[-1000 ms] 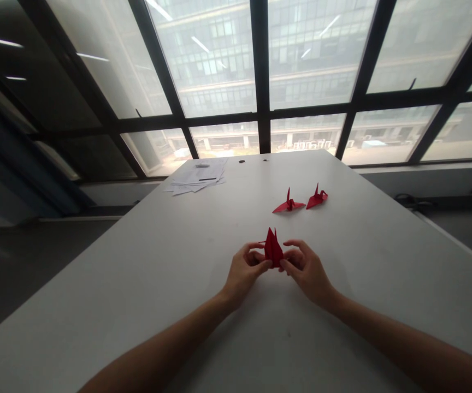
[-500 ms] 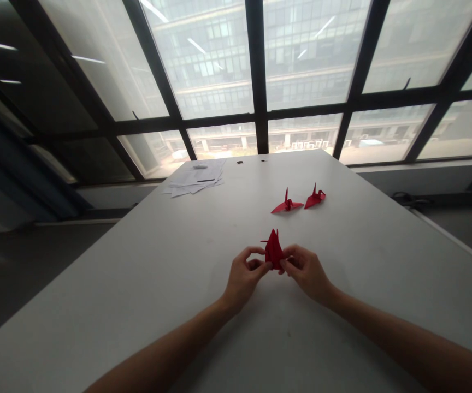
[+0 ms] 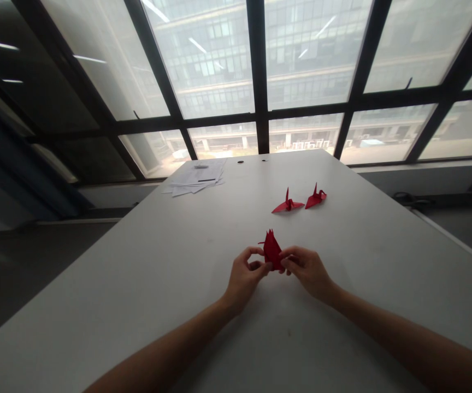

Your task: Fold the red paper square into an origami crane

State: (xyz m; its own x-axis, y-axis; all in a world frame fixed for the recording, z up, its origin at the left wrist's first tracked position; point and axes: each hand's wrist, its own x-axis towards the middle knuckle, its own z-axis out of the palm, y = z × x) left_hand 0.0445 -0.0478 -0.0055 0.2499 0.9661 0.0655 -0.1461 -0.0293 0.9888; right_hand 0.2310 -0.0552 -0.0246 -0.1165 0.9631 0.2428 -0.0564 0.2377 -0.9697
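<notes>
A folded red paper crane is held between my two hands above the white table, its pointed tips upward and one thin point sticking out to the left. My left hand pinches its lower left edge between thumb and fingers. On the other side, my right hand grips the lower right edge with thumb and forefinger. Farther off on the table sit two more red paper cranes, one with wings spread and one beside it to the right.
The long white table reaches toward a wall of dark-framed windows. A loose pile of white papers lies at its far left, with a dark pen-like stick on top. Dark cables lie beyond the right edge.
The held crane has turned slightly between my fingers, its tips shifting a little left. My right thumb and fingers have moved slightly along its edge. The other cranes stay put.
</notes>
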